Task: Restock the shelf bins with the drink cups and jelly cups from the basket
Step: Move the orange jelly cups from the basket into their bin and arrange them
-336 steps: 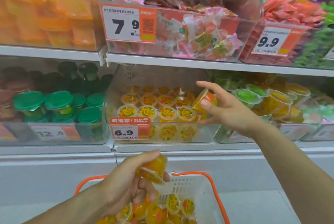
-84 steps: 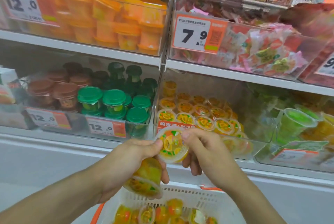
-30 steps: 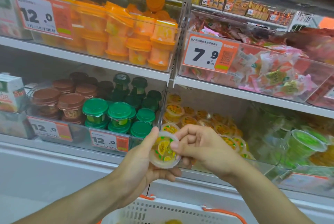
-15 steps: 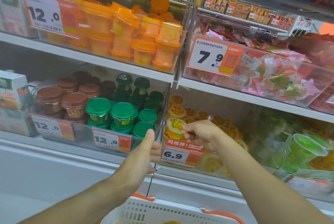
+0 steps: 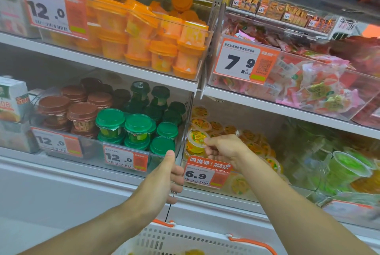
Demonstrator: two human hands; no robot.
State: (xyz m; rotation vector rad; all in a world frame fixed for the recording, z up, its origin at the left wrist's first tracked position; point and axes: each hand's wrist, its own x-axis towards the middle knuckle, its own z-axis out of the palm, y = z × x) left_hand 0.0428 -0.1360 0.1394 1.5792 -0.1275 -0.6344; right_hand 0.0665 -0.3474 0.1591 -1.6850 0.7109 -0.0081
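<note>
My right hand (image 5: pixel 225 150) reaches into the clear jelly bin (image 5: pixel 242 190) on the lower shelf, above its 6.9 price tag (image 5: pixel 206 173). Its fingertips pinch the rim of an orange jelly cup (image 5: pixel 197 139) at the bin's left front corner. Several more orange jelly cups (image 5: pixel 218 127) fill the bin behind it. My left hand (image 5: pixel 164 176) grips the bin's front left corner, thumb up, fingers curled round the edge. The white basket with orange handles (image 5: pixel 185 240) sits at the bottom edge, with a few jelly cups barely showing inside.
Left of the jelly bin stands a bin of green-lidded drink cups (image 5: pixel 137 127) and brown-lidded cups (image 5: pixel 67 108). Above are orange-lidded cups (image 5: pixel 144 36) and a bin of wrapped sweets (image 5: pixel 308 83). Green jelly cups (image 5: pixel 349 164) fill the bin to the right.
The jelly cup went from both hands into my right hand, which carried it up into the bin. My left hand let go of it and took hold of the bin's front corner.
</note>
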